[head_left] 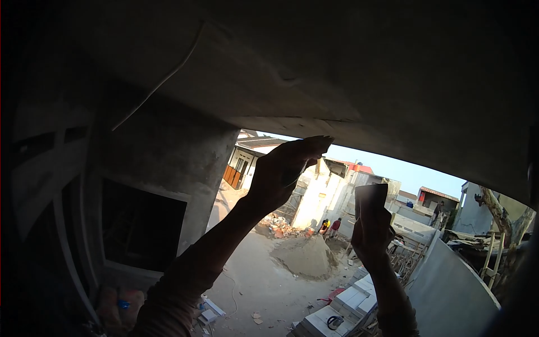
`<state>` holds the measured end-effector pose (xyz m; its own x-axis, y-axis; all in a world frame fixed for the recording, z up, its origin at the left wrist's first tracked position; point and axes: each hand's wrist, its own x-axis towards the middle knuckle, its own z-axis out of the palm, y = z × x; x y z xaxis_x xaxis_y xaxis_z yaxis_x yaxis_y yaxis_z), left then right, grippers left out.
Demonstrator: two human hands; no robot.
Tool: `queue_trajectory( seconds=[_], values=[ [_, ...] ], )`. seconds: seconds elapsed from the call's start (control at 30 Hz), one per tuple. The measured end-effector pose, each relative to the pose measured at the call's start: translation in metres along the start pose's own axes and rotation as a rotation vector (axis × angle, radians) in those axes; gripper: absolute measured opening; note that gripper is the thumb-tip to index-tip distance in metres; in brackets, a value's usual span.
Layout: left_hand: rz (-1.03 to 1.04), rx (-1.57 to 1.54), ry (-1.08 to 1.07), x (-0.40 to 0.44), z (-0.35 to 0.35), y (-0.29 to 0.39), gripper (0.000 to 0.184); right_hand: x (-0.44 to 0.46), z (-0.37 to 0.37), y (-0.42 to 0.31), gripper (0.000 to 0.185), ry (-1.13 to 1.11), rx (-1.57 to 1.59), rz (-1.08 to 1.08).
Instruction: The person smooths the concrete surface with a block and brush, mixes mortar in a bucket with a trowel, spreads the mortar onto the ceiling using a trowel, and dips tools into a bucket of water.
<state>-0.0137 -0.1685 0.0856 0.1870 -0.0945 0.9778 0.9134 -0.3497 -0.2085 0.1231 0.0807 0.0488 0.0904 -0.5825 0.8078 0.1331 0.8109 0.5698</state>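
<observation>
Beneath dim ceiling [314, 73], right hand [370, 233] grips flat piece [373, 196].

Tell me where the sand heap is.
In the head view, the sand heap lies on the ground, low and right of centre, between the left forearm and right hand.

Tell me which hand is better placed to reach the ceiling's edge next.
Left, most likely. The left hand is raised, fingertips in line with the edge of the ceiling; the right hand appears lower, its grip on a flat piece.
</observation>
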Motion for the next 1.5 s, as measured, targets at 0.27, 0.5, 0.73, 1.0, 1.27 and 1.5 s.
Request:
queue_trajectory(
  seconds=[0.27, 0.5, 0.73, 1.0, 1.27, 1.5],
  values=[
    [0.117, -0.213, 0.062, 0.004, 0.039, 0.003, 0.028, -0.003, -0.020, -0.016, 0.057, 0.165, 0.033, -0.037],
    [0.106, 0.012, -0.013, 0.022, 0.053, 0.014, 0.030, 0.000, -0.039, 0.012, 0.053, 0.207, -0.134, -0.018],
    [0.134, -0.092, 0.011, 0.050, 0.076, -0.005, 0.023, 0.034, -0.075, 0.045, 0.053, 0.250, -0.352, -0.006],
    [0.369, -0.100, 0.027, 0.107, 0.139, 0.003, 0.021, 0.090, -0.106, 0.096, 0.055, 0.413, -0.517, -0.048],
    [0.272, 0.263, 0.215, 0.109, 0.102, 0.014, 0.035, 0.104, -0.131, 0.109, 0.054, 0.444, -0.572, -0.049],
    [0.501, -0.181, 0.238, 0.085, 0.129, -0.022, 0.017, 0.101, -0.129, 0.120, 0.055, 0.452, -0.668, -0.146]
  ],
)
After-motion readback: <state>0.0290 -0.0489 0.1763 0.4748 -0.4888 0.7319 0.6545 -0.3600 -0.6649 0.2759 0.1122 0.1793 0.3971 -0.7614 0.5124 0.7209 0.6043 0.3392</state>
